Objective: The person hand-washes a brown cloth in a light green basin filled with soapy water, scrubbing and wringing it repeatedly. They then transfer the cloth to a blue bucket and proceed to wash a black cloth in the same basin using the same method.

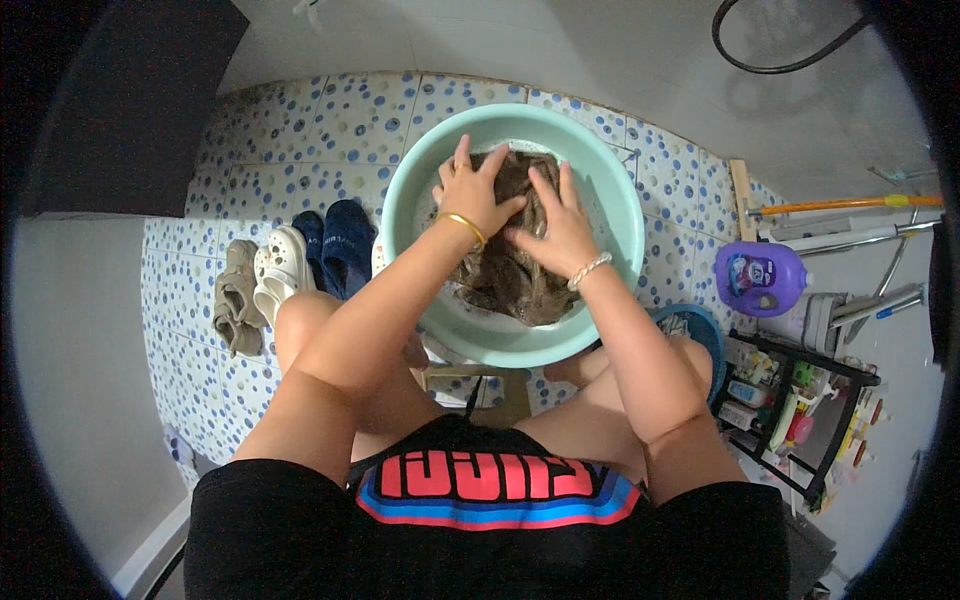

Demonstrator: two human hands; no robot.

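Observation:
A mint-green basin (617, 200) stands on the floor in front of me, with a wet brown garment (510, 277) lying bunched in soapy water. My left hand (472, 190), with a gold bangle at its wrist, rests on the far left part of the cloth, fingers spread. Just right of it, my right hand (560, 228), wearing a pale beaded bracelet, lies on the cloth with its fingers apart. Neither hand grips the fabric. What kind of garment it is, I cannot tell.
Left of the basin are navy slippers (348, 247), white clogs (284, 265) and beige shoes (238, 300). A purple detergent jug (760, 279) stands to the right, near a black rack (850, 440) of bottles. A blue basin (712, 335) sits by my right knee.

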